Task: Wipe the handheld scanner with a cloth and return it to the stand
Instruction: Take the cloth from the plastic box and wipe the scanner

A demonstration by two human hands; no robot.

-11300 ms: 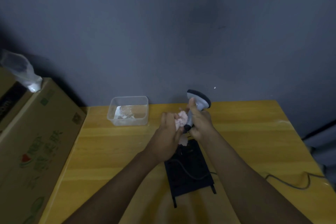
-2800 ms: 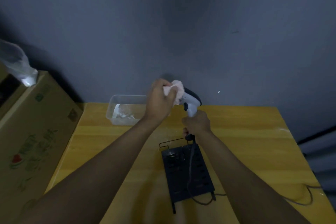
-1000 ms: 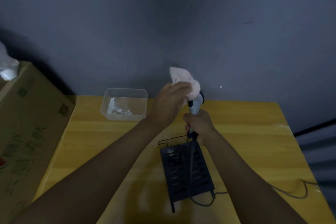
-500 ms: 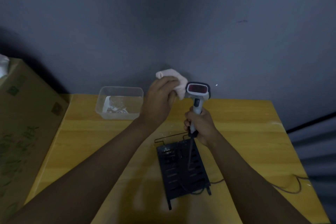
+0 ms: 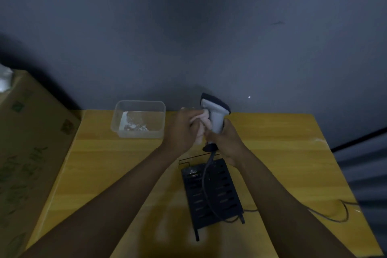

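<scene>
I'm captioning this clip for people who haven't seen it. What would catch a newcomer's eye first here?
The pale scanner held upright mid-frame above the yellow table: the right hand grips its handle while the left hand presses a pinkish cloth against its left side. Just below lies the black slotted stand, with the scanner's cable across it. A clear tub sits at the table's back left.

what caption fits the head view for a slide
Left hand presses a pink cloth to the handheld scanner, held by the right hand above its black stand.
</scene>
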